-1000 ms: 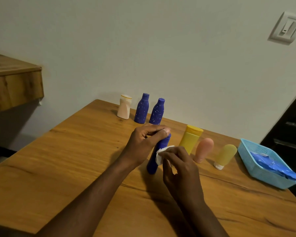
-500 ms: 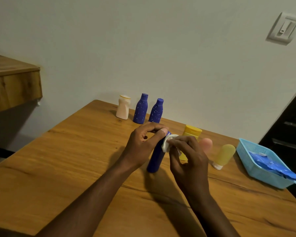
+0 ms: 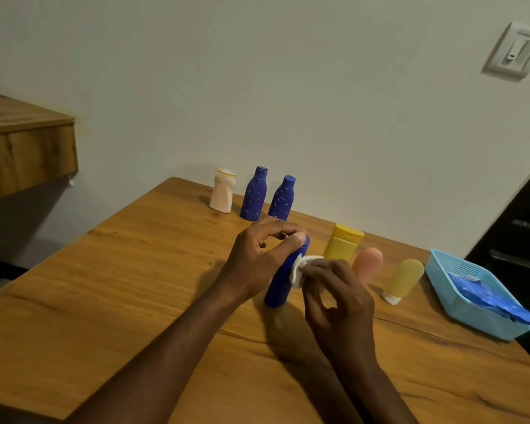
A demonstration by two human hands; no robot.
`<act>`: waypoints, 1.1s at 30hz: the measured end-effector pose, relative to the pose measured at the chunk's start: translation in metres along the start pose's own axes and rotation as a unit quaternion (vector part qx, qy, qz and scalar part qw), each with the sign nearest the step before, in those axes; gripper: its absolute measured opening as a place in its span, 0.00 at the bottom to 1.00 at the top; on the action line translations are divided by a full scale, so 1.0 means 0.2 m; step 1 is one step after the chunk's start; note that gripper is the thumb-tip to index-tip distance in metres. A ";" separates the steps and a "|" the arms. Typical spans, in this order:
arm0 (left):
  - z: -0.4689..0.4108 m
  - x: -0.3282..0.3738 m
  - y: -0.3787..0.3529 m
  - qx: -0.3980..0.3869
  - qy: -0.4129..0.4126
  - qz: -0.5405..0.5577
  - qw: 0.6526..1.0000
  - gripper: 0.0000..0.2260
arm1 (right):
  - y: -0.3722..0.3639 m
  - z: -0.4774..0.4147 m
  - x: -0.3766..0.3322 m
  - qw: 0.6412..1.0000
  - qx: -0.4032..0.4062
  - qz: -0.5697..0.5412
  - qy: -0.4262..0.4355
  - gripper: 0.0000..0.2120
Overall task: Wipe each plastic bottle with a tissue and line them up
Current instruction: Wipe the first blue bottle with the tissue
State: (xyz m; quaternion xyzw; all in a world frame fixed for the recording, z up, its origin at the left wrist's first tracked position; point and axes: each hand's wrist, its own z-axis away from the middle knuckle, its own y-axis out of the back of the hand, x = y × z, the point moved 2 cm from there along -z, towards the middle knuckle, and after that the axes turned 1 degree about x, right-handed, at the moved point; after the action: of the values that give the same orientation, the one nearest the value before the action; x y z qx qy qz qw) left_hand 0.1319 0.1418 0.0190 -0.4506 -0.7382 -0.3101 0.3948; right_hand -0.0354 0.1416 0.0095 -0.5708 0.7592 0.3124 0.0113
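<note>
A plain dark blue bottle (image 3: 280, 286) stands tilted on the wooden table (image 3: 135, 286). My left hand (image 3: 257, 258) grips its top with thumb and fingers. My right hand (image 3: 337, 301) pinches a white tissue (image 3: 300, 270) and presses it against the bottle's right side at mid height. At the back stand a cream bottle (image 3: 222, 194) and two speckled blue bottles (image 3: 254, 195) (image 3: 282, 199) in a row. Right of my hands are a yellow bottle (image 3: 343, 244), a pink bottle (image 3: 367, 263) and a yellow-green bottle (image 3: 406, 280) with a white cap.
A light blue plastic basket (image 3: 459, 304) holding blue packets sits at the table's right edge. A wooden shelf (image 3: 25, 148) juts out at the left. The wall runs just behind the back row. A dark cabinet stands at far right.
The tissue in my right hand slid up to the bottle's neck and has come back down to its middle. My left hand has kept its hold on the top.
</note>
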 end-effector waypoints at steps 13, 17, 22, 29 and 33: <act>-0.02 -0.02 0.01 -0.006 -0.008 0.029 1.000 0.09 | -0.08 0.06 0.09 0.991 -0.111 0.073 -0.037 0.15; -0.02 -0.02 0.01 -0.011 -0.008 0.044 0.999 0.10 | -0.05 0.07 0.09 0.995 -0.085 0.035 -0.028 0.13; -0.02 -0.03 0.00 -0.022 0.006 0.053 0.998 0.10 | 0.02 -0.06 0.00 0.999 0.036 0.018 0.011 0.12; -0.03 -0.04 0.01 -0.018 0.015 0.080 0.997 0.11 | -0.03 0.00 0.08 0.998 -0.044 0.042 -0.023 0.12; -0.01 -0.03 0.00 -0.028 0.012 0.086 0.996 0.11 | -0.02 0.08 0.12 0.993 -0.096 0.050 -0.043 0.11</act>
State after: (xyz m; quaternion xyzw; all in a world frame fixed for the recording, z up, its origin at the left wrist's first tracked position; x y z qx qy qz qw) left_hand 0.1339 0.1362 0.0145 -0.5198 -0.6829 -0.3012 0.4157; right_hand -0.0452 0.1286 -0.0133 -0.5170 0.7521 0.4079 -0.0267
